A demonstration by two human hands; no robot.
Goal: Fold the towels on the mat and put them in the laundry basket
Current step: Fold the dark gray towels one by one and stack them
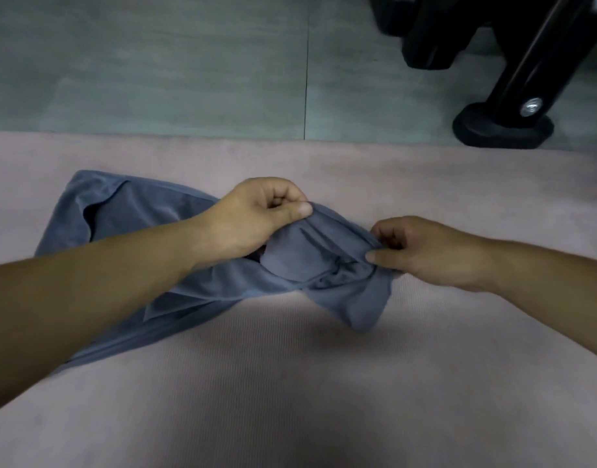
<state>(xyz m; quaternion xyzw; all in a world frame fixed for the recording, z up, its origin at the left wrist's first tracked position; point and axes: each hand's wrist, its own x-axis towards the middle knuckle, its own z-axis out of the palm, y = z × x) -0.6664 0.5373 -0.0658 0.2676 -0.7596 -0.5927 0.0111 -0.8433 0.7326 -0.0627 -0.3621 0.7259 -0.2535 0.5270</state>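
Pink ribbed mat (290,383) fills the near ground, its far edge running straight across against the grey-green tiled floor (155,62). On the mat lies a blue-grey towel (128,211), crumpled, left of middle and close to that far edge, its right end raised off the surface. At the far right, a black stand foot (503,130) sits flat on the tiles, just beyond the mat's edge.

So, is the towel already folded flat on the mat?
No, the towel lies crumpled on the mat, with the left hand and right hand each pinching its edge.
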